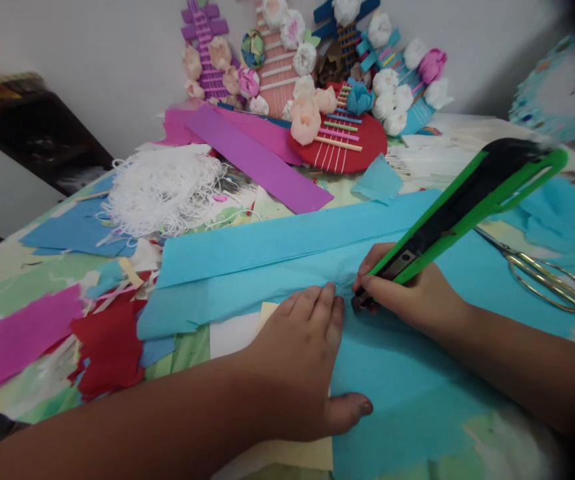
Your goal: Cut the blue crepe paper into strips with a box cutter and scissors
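Observation:
My right hand is closed round a green and black utility knife, its tip down at the blue crepe paper. Flat beside it, with the thumb spread, my left hand presses on a pale yellow sheet that lies over the blue paper. The sheet's right edge runs under the fingers and thumb. A white piece shows left of the hand. Behind both hands stretches a folded strip of blue paper.
Gold-handled scissors lie at the right. White string is heaped at the left, near red paper scraps and a magenta piece. Decorated guitar shapes with paper flowers stand along the wall, behind a purple strip.

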